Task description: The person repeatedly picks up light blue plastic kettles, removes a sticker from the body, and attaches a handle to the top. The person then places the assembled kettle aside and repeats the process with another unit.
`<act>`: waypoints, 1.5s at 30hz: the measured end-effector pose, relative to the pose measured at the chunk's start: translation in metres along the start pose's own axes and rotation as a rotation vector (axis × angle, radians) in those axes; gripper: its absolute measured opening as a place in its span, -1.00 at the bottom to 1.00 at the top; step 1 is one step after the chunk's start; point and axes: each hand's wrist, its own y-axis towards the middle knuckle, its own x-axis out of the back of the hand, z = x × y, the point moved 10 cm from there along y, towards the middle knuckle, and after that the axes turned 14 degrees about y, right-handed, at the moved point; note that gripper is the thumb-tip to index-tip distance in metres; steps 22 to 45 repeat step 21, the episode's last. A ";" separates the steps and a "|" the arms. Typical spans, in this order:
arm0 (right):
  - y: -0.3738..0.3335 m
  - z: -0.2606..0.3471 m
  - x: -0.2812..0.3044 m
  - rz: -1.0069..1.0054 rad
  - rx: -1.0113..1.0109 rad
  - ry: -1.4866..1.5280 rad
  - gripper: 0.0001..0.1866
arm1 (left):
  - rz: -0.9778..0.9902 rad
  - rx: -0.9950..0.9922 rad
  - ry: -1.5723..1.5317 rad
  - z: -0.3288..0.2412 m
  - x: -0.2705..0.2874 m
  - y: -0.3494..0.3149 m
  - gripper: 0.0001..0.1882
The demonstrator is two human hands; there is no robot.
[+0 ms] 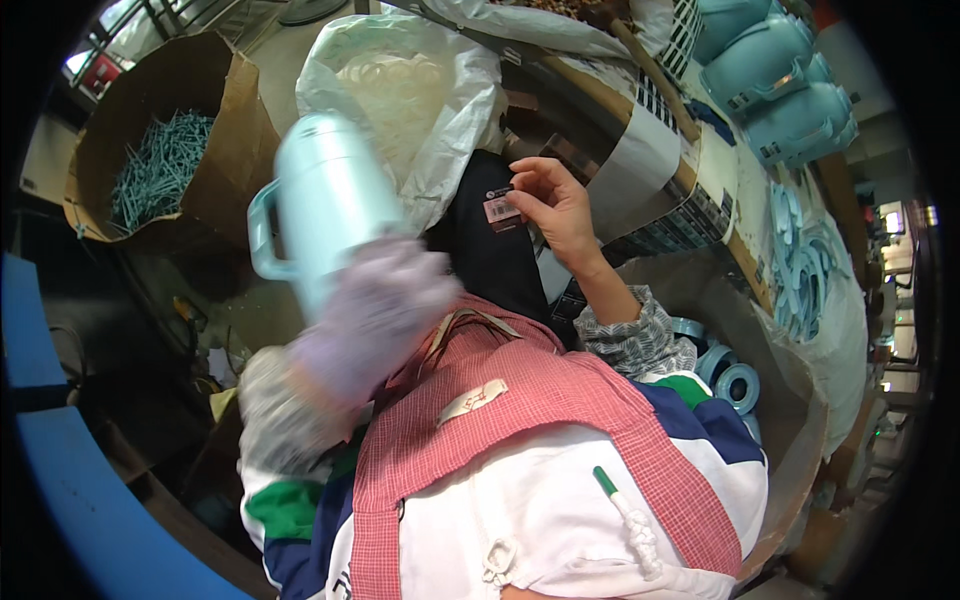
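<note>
My left hand (pixel 385 305), in a pale lilac glove and smeared by motion, grips the lower end of a light blue thermos jug (pixel 330 190). The jug tilts, with its loop handle on the left side and its tapered end pointing up and away. My bare right hand (pixel 562 212) pinches a small dark and pink label card (pixel 503 209) with a barcode between thumb and fingers. This card is held above my dark-trousered leg, apart from the jug.
Left, a brown cardboard drum (pixel 250 115) holds many thin blue rods. A white plastic bag (pixel 468 150) of translucent rings stands ahead. Several blue jugs (pixel 765 60) and blue curved strips (pixel 795 265) lie right. Round blue parts (pixel 738 385) sit beside my right elbow.
</note>
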 end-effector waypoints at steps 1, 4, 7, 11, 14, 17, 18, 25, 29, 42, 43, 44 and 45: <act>-0.002 -0.002 0.005 -0.022 -0.019 0.049 -0.67 | 0.262 -0.163 0.171 -0.034 -0.049 0.021 -0.91; -0.014 -0.014 0.026 -0.086 -0.041 0.206 -0.67 | -0.111 -0.331 -0.557 -0.060 -0.027 0.046 -0.78; -0.036 -0.034 0.047 -0.175 -0.144 0.371 -0.66 | -0.373 0.321 -0.093 0.045 -0.029 0.025 -0.62; -0.040 -0.064 0.011 -0.031 -0.345 0.499 -0.65 | -0.477 1.028 -0.861 0.122 -0.122 -0.045 -0.42; -0.047 -0.082 -0.016 0.050 -0.467 0.491 -0.63 | -0.531 1.013 -1.685 0.112 -0.152 -0.041 -0.36; -0.051 -0.084 -0.024 0.079 -0.545 0.358 -0.64 | -0.534 0.893 -1.546 0.107 -0.117 -0.001 -0.37; -0.055 -0.090 -0.027 0.087 -0.585 0.381 -0.64 | -0.495 0.859 -1.504 0.106 -0.124 0.006 -0.39; -0.058 -0.102 -0.026 0.124 -0.469 0.317 -0.65 | -0.258 0.986 -1.355 0.098 -0.144 0.024 -0.39; -0.058 -0.102 -0.026 0.124 -0.469 0.317 -0.65 | -0.258 0.986 -1.355 0.098 -0.144 0.024 -0.39; -0.058 -0.102 -0.026 0.124 -0.469 0.317 -0.65 | -0.258 0.986 -1.355 0.098 -0.144 0.024 -0.39; -0.058 -0.102 -0.026 0.124 -0.469 0.317 -0.65 | -0.258 0.986 -1.355 0.098 -0.144 0.024 -0.39; -0.058 -0.102 -0.026 0.124 -0.469 0.317 -0.65 | -0.258 0.986 -1.355 0.098 -0.144 0.024 -0.39; -0.058 -0.102 -0.026 0.124 -0.469 0.317 -0.65 | -0.258 0.986 -1.355 0.098 -0.144 0.024 -0.39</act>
